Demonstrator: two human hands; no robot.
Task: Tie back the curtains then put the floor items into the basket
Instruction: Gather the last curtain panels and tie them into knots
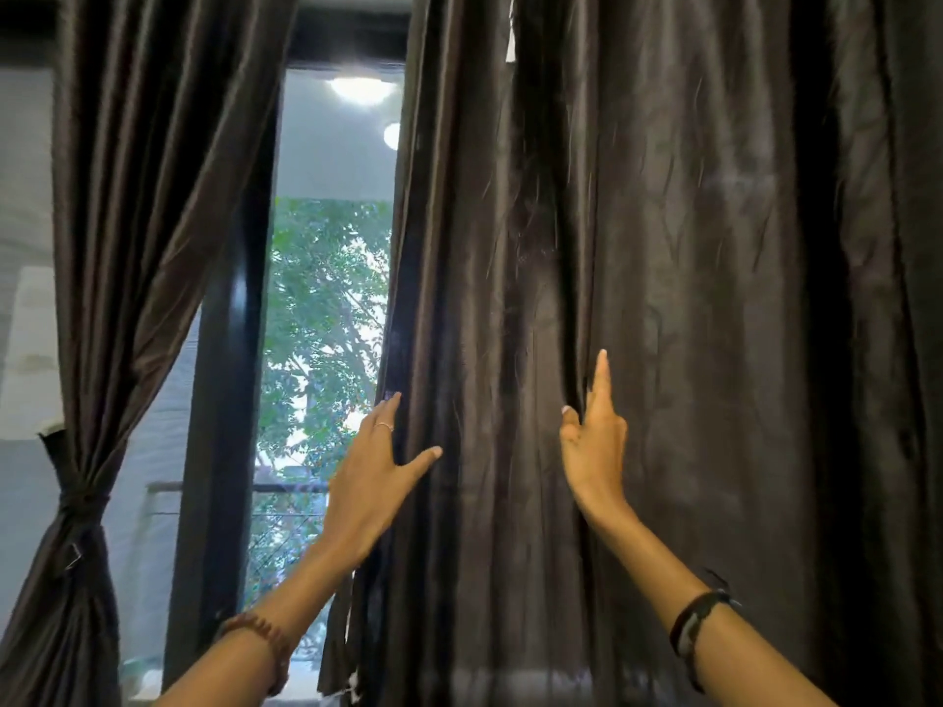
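Hands flat and open on the loose dark-brown satin curtain (638, 298): left hand (375, 474) at its window-side edge, right hand (594, 446) mid-panel; folds run vertically, to be gathered rightward.

Right curtain (638, 298): dark brown cloth with a satin-like sheen, finely creased, falling in soft vertical folds. Left curtain (132, 196), left of the window frame (224, 349): the same lustrous cloth, cinched by a tie-back (81, 502) of matching fabric. Window frame: black, smooth and glossy. Left hand (372, 482): thin metallic ring (383, 426). Left wrist: bracelet (265, 640) of brownish, matt-looking beads. Right wrist: dark cord-like band (696, 622).
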